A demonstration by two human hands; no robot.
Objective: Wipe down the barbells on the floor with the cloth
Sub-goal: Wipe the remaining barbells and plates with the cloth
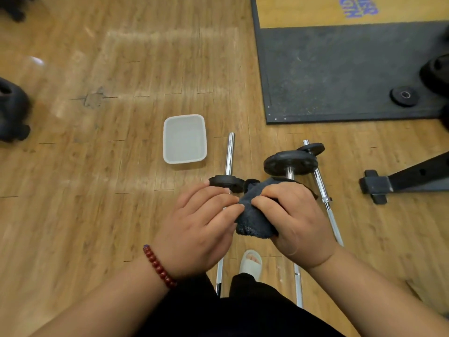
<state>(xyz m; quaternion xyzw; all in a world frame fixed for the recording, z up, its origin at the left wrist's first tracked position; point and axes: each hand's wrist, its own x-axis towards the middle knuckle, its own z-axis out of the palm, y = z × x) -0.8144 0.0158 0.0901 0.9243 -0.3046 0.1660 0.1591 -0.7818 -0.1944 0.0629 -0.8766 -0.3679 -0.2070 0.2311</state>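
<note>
Partly hidden — barbells point(229, 152) behind bunched cloth point(255, 222)

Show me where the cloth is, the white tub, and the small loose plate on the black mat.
cloth point(255, 223), head view, on its bunched lower fold.
white tub point(184, 139), head view, on its bare inside bottom.
small loose plate point(398, 98), head view, on its black face left of the hole.

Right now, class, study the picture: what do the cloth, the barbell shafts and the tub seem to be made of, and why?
The cloth looks like dark grey terry or microfibre: fuzzy, looped surface. The barbell shafts look like chromed steel: bright, mirror-like shine. The tub is probably plastic: white, smooth, matte, rounded corners.
</note>
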